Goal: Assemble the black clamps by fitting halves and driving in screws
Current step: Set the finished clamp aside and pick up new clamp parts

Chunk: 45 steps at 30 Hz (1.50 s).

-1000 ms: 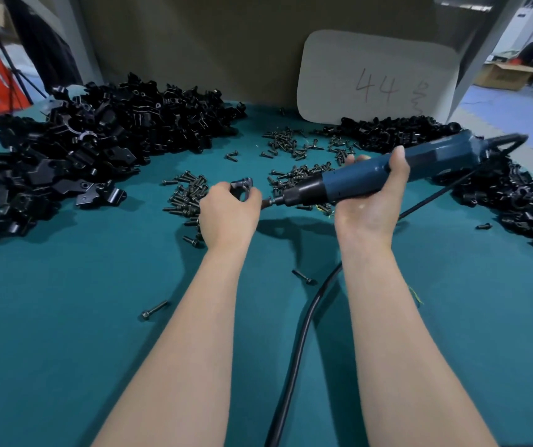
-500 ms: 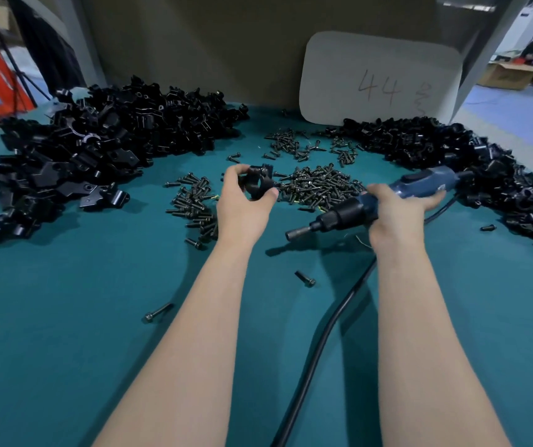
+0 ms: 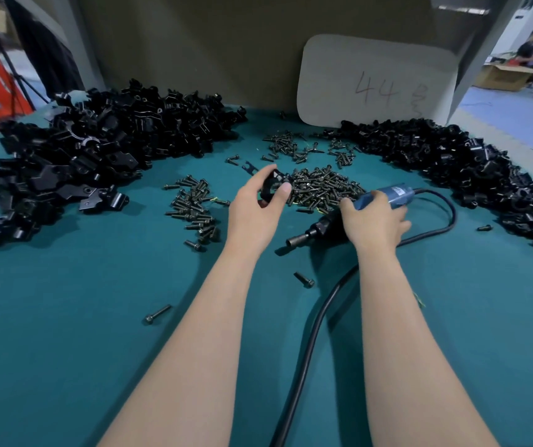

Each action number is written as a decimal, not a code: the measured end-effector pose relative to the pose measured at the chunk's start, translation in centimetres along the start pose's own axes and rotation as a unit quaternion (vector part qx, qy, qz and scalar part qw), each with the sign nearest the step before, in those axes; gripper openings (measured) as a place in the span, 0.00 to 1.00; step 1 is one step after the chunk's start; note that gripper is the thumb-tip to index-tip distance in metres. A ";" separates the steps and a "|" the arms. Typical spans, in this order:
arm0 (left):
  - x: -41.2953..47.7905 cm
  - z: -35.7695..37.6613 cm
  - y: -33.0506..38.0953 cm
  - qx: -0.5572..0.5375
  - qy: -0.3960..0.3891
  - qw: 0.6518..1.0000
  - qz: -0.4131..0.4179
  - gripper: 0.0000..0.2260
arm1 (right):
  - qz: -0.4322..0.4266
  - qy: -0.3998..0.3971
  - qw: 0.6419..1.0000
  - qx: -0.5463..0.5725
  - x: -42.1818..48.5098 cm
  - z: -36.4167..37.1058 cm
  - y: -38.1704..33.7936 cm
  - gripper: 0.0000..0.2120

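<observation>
My left hand pinches a black clamp between thumb and fingers, just left of the middle screw heap. My right hand lies over the blue electric screwdriver, which rests on the green table with its black nose pointing left toward me. The fingers curl around its body. A big pile of black clamp halves lies at the far left. Another black pile curves along the far right.
The screwdriver's black cord runs down between my forearms to the near edge. Smaller screw groups and loose screws lie on the green mat. A grey card marked 44 leans on the back wall.
My right hand has lowered the screwdriver from the clamp down onto the table. My left hand has drawn the clamp away from the tool tip and lifted it a little further off.
</observation>
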<state>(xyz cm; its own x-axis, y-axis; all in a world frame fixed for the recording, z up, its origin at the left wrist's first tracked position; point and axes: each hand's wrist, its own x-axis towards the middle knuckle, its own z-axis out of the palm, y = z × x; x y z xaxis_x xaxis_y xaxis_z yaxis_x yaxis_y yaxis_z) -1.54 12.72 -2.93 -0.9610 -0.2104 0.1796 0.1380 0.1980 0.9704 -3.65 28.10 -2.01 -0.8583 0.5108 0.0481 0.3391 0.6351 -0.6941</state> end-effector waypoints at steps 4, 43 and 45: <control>-0.3 0.4 -0.3 0.100 -0.008 0.994 0.049 0.22 | -0.127 0.070 0.986 0.077 -0.6 -0.3 -0.7 0.20; -6.4 19.5 6.2 -0.012 -0.274 0.956 -0.107 0.10 | 0.077 0.246 0.964 0.066 0.9 -11.0 11.3 0.13; -5.3 17.7 6.4 -0.055 -0.215 0.971 -0.087 0.07 | 0.008 0.208 0.975 0.081 0.4 -10.3 9.4 0.10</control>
<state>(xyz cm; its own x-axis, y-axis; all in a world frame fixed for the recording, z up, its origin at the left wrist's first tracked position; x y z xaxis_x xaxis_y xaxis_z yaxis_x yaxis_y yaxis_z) 0.23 32.01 -0.49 -0.9800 0.1926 -0.0504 -0.0342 0.0866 0.9957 3.18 40.27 -1.11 -0.6123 0.7317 0.2995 0.2570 0.5424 -0.7998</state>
